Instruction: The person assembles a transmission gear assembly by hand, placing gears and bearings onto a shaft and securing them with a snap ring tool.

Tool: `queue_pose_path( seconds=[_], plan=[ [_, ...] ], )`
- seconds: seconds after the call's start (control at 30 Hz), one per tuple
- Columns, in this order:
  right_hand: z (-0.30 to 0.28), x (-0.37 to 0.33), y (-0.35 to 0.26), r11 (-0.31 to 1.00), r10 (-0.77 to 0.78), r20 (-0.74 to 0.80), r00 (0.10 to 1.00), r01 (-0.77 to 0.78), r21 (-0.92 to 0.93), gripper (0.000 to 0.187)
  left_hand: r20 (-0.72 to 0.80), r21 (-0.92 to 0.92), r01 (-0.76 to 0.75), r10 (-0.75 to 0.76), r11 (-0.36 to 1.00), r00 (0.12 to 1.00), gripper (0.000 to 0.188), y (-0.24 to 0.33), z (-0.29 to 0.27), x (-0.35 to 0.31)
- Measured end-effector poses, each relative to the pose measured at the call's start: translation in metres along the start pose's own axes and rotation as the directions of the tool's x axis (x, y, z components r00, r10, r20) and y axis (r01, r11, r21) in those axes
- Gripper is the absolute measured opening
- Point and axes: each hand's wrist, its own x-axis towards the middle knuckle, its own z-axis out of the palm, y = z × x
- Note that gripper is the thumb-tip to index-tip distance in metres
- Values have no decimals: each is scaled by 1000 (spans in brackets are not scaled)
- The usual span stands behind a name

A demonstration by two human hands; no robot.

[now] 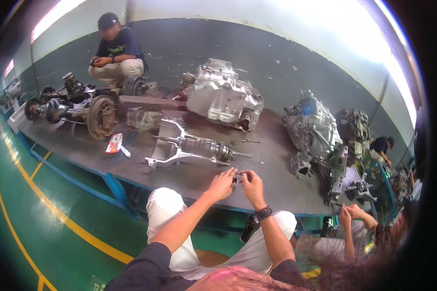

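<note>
1. Two hands meet at the near edge of the steel workbench (73,145), both pinching one small dark metal part (236,179) between them; it is too small to tell what kind.
2. Left hand (222,184) has its fingers curled closed on the part's left side, and right hand (251,186), with a dark beaded wristband (263,212), closes on its right side. Neither is nearer: the part sits between the fingertips, just above the bench surface.
3. Any long axis of the part cannot be read; it looks to lie left to right, from one hand to the other.
4. Just beyond the fingers lies a gear shaft assembly (199,147) in its pale bracket, long axis running left to right across the bench, its thin shaft end pointing right, near but apart from the hands.
5. Farther back stand a silver gearbox housing (223,97), a second housing (313,128) to the right, and an axle with brake drum (99,115) to the left.
6. A crouching person (115,51) sits on the far side; another person's hands (352,212) work at lower right.
</note>
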Motion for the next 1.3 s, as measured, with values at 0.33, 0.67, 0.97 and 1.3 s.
queue_pose_path(
  seconds=[0.33,0.67,0.97,1.3],
  plan=[
    [-37,74,-77,920,-87,198,976,2,392,49,-109,-696,81,-216,713,970,38,-5,-60,10],
    [-51,88,9,18,108,549,829,-554,833,93,-39,-997,-64,-488,-34,872,68,-79,-124,-7],
    [-61,177,-116,-9,94,245,965,-245,969,91,209,-970,141,-384,-197,899,29,-55,-84,-1],
    [-83,174,-121,488,-33,391,920,-327,809,87,-419,-839,-337,-112,427,901,34,9,-323,31]
  ],
)
